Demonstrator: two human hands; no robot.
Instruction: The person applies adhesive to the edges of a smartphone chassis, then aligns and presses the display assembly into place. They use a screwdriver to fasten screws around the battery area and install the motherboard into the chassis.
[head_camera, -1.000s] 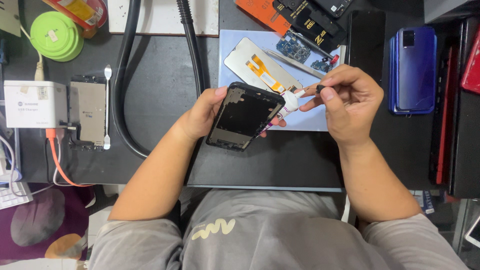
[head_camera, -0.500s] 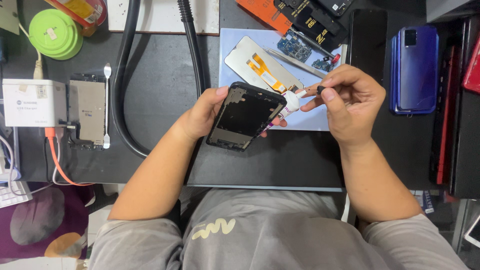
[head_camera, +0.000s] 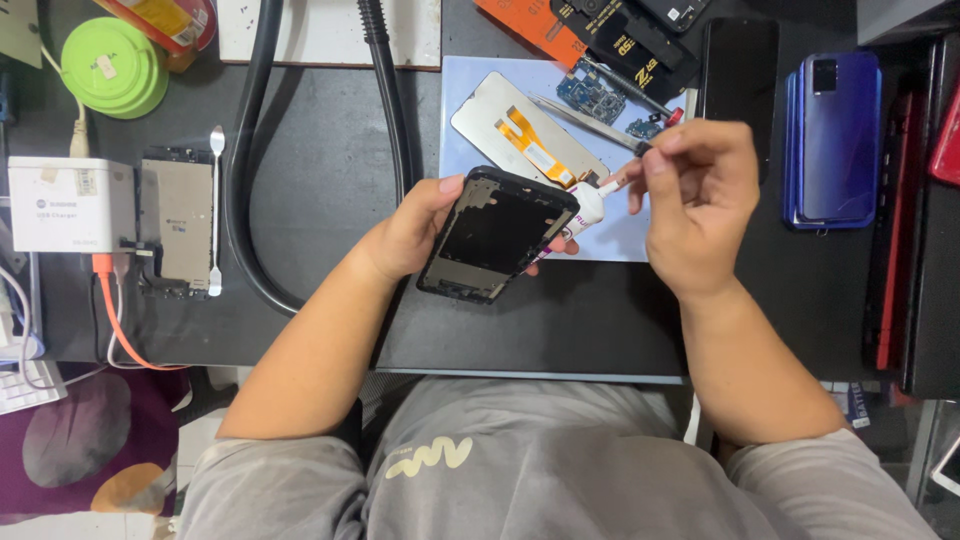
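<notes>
My left hand (head_camera: 410, 235) holds a black phone frame (head_camera: 497, 235) tilted above the desk, its hollow inner side facing me. A white glue tube (head_camera: 590, 203) pokes out from under the frame's right edge, with my left fingertips against it. My right hand (head_camera: 700, 210) hovers just right of the tube, its thumb and fingers pinched on a small dark cap (head_camera: 643, 150) a little above the tube's tip. On a pale blue mat (head_camera: 620, 235) behind the frame lies a phone display panel (head_camera: 520, 130) with an orange flex cable.
Small circuit boards (head_camera: 590, 90) and tweezers (head_camera: 580, 115) lie on the mat. Blue phones (head_camera: 835, 140) are stacked at the right, a black phone (head_camera: 738, 70) beside them. At the left are a black hose (head_camera: 245, 180), another phone frame (head_camera: 180, 220), a white charger box (head_camera: 70, 205) and a green disc (head_camera: 112, 65).
My right hand has lifted up and slightly right, drawing its pinched fingertips away from the tube's tip. The left hand and the frame have hardly moved.
</notes>
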